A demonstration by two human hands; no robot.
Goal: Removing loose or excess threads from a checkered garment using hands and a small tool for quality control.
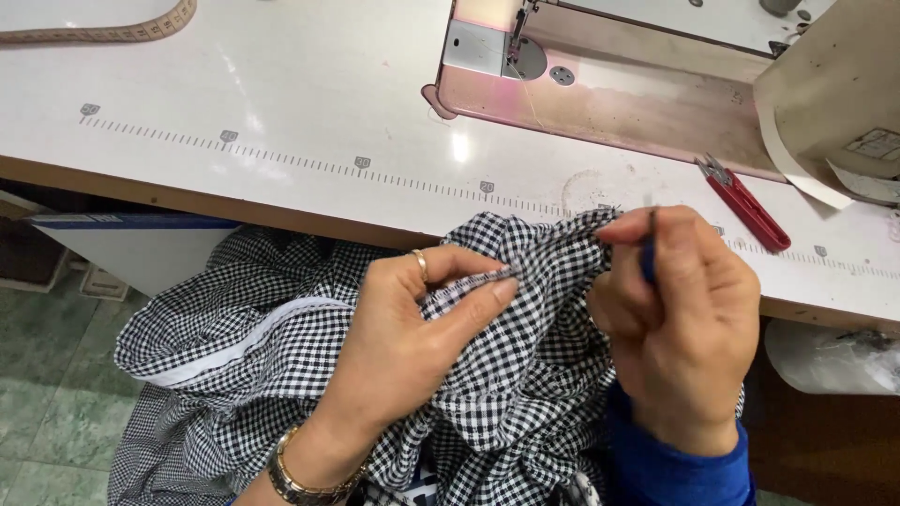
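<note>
Head view: checked fabric (525,375) between fingers (487,292).

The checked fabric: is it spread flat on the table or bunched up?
Bunched up. The checked fabric lies crumpled in the lap, pinched by the left hand; only its top edge reaches the table.

Checked fabric (525,375) – soft woven cloth, matt, crumpled. Table top (281,103) – smooth glossy laminate. Snips (745,204), red plastic handles, metal tips. Wristwatch (305,480) and ring (421,265), shiny metal.

L hand (412,328) pinching, fingers bent; R hand (680,323) fisted, thumb up.
</note>
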